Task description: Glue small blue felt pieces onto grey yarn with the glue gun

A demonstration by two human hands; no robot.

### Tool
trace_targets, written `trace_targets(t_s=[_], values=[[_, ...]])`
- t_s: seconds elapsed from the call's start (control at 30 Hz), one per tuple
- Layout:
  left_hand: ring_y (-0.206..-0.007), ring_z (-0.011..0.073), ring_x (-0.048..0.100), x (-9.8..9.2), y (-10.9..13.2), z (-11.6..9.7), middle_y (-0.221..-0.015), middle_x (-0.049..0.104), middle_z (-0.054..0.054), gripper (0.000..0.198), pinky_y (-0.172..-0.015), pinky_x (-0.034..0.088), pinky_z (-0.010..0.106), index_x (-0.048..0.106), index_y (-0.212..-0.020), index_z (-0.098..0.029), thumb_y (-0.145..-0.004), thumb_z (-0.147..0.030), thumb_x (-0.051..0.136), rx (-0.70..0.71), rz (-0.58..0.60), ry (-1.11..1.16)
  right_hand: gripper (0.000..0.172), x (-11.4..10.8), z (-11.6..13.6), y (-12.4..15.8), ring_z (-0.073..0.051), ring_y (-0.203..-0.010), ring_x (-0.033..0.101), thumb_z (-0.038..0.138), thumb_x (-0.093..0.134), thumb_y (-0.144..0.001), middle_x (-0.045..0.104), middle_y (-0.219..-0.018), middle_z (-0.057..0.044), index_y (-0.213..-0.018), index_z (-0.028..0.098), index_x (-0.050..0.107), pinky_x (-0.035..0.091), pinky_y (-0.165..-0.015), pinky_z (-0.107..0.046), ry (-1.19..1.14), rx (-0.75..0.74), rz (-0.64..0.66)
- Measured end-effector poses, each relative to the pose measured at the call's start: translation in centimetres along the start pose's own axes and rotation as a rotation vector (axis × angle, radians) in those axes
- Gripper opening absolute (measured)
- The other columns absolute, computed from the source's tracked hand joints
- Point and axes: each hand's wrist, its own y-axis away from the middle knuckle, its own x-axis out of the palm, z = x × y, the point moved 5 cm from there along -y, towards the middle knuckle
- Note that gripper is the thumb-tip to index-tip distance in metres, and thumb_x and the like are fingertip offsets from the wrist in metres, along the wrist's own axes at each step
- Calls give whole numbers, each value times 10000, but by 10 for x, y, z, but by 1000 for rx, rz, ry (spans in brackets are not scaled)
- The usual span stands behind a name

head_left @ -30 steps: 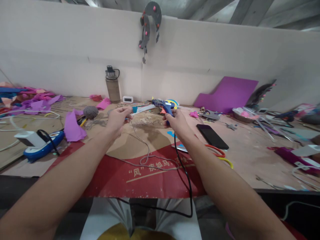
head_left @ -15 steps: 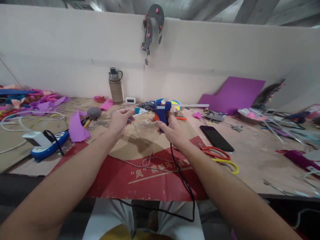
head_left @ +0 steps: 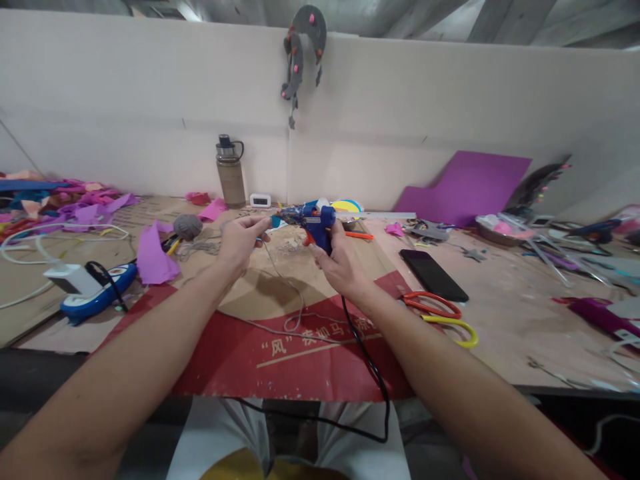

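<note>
My right hand (head_left: pixel 339 261) grips the handle of a blue hot glue gun (head_left: pixel 311 221) with an orange trigger; its black cord (head_left: pixel 373 373) runs down off the table edge. The gun's nozzle points left at a small teal piece (head_left: pixel 275 221) pinched in my left hand (head_left: pixel 239 241). A thin grey string (head_left: pixel 285 293) hangs from that piece and loops across the red and brown cardboard (head_left: pixel 280 347) under my hands.
A black phone (head_left: pixel 433 275) and red and yellow scissors (head_left: pixel 440 313) lie to the right. Left are purple felt scraps (head_left: pixel 153 253), a grey yarn ball (head_left: pixel 187 226) and a blue and white power strip (head_left: pixel 90 293). A bottle (head_left: pixel 230 173) stands by the wall.
My right hand has swung the glue gun leftwards until its nozzle meets the teal piece in my left hand. The left hand has hardly moved.
</note>
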Motion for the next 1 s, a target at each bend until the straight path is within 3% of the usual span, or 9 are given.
trace_targets(t_s=[0.2, 0.67, 1.0], values=[[-486, 73, 520, 1, 1, -2, -608, 632, 24, 308, -441, 355, 192, 689, -723, -130, -620, -409, 769, 9, -3, 16, 407, 1, 7, 0, -225, -890, 565, 212, 504, -840, 594, -1052, -105, -1239, 218, 422, 505, -739, -387, 207, -187, 7], [-471, 77, 528, 1, -1, -3, -551, 614, 16, 231, -444, 363, 195, 701, -743, -134, -679, -354, 732, 83, 20, -37, 480, 2, 12, 0, -237, -1049, 548, 199, 480, -846, 575, -1171, -116, -1314, 231, 382, 432, -966, -430, 307, -240, -19], [-440, 74, 501, 0, -1, -4, -511, 604, 6, 177, -446, 353, 200, 703, -748, -140, -705, -312, 703, 97, 22, -81, 456, 3, 13, 2, -222, -985, 573, 206, 482, -849, 596, -1131, -108, -1296, 222, 391, 453, -938, -417, 304, -217, -5]])
